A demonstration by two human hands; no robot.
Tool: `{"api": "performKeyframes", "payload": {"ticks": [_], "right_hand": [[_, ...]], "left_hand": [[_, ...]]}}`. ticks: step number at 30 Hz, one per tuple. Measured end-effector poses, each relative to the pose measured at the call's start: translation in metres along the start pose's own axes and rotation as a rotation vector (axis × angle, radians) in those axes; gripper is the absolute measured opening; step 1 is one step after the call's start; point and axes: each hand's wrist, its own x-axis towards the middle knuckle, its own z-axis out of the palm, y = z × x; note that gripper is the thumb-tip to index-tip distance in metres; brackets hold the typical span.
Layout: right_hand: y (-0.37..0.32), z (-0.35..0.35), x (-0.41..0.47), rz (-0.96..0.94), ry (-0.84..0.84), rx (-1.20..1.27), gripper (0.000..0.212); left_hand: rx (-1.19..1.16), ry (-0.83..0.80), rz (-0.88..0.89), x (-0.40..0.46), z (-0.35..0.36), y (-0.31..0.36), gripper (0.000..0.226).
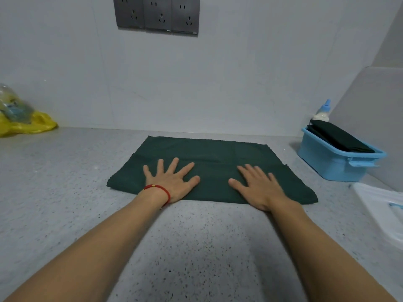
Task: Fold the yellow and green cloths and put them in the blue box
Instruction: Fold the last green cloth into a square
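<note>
Pressing flat on a dark green woven cloth (pixel 209 168) spread on the grey speckled stone counter (pixel 65 192), both hands lie palm down with fingers straight and spread, gripping nothing. The left hand (pixel 172 182), with a thin red cord bracelet (pixel 158 189) at its wrist, rests on the cloth's near left part; the right hand (pixel 258 188) rests on its near right part, thumbs pointing toward each other. The near edge under the palms looks thick and rounded, so the cloth seems folded once already, though that is a judgement. Beyond and to the right of the right hand stands the light blue plastic box (pixel 335 162), well apart from the cloth, with dark folded cloth (pixel 340 138) already lying in it. No yellow cloth is plainly seen; far left of the left hand sits only a yellow plastic bag (pixel 28 125). Remaining, by my reading: further folds of this cloth, then carrying it to the box.
</note>
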Motion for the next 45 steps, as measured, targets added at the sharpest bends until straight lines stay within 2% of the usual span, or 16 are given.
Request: {"api": "performKeyframes", "payload": {"ticks": [2,4,11,17,19,22,25,27,30,34,37,39,41,43,45], "right_hand": [[0.045,-0.01,-0.002,0.128,0.006,-0.024,0.08],[0.073,-0.014,-0.008,0.179,0.007,-0.036,0.076],[0.072,-0.013,-0.048,0.163,-0.012,-0.05,0.072],[0.088,-0.023,-0.089,0.121,-0.094,-0.089,0.078],[0.088,-0.038,-0.081,0.077,0.007,-0.045,0.076],[0.082,-0.056,-0.047,0.033,0.157,-0.001,0.059],[0.079,-0.058,-0.008,0.065,0.183,0.023,0.044],[0.08,-0.055,0.017,0.074,0.169,0.028,0.041],[0.085,-0.05,0.046,0.054,0.144,0.014,0.043],[0.097,-0.042,0.072,0.061,0.125,0.027,0.053],[0.094,-0.047,0.086,0.033,0.068,0.066,0.062],[0.089,-0.053,0.083,-0.017,0.079,0.029,0.068],[0.085,-0.061,0.075,-0.047,0.17,-0.079,0.058],[0.085,-0.07,0.06,-0.063,0.302,-0.13,0.029],[0.087,-0.079,0.044,-0.09,0.396,-0.145,0.012]], "left_hand": [[-0.016,0.036,-0.087,0.004,-0.004,-0.032,0.068],[-0.033,0.047,-0.149,0.003,-0.007,-0.057,0.064],[-0.059,0.067,-0.175,-0.039,-0.003,-0.057,0.064],[-0.023,-0.025,-0.175,-0.071,-0.01,-0.05,0.072],[-0.03,0.063,-0.14,-0.058,-0.025,-0.048,0.07],[-0.036,0.208,-0.028,-0.024,-0.042,-0.044,0.055],[-0.062,0.208,0.035,0.013,-0.047,-0.042,0.043],[-0.049,0.217,0.06,0.037,-0.045,-0.044,0.039],[-0.057,0.185,0.099,0.063,-0.044,-0.05,0.041],[-0.089,-0.013,0.137,0.084,-0.048,-0.058,0.05],[0.013,-0.037,0.097,0.098,-0.062,-0.059,0.06],[0.064,0.016,0.085,0.101,-0.068,-0.057,0.058],[0.073,0.125,0.073,0.098,-0.069,-0.056,0.038],[0.068,0.241,0.053,0.09,-0.069,-0.056,0.015],[-0.002,0.296,0.044,0.076,-0.075,-0.063,0.016]]}}
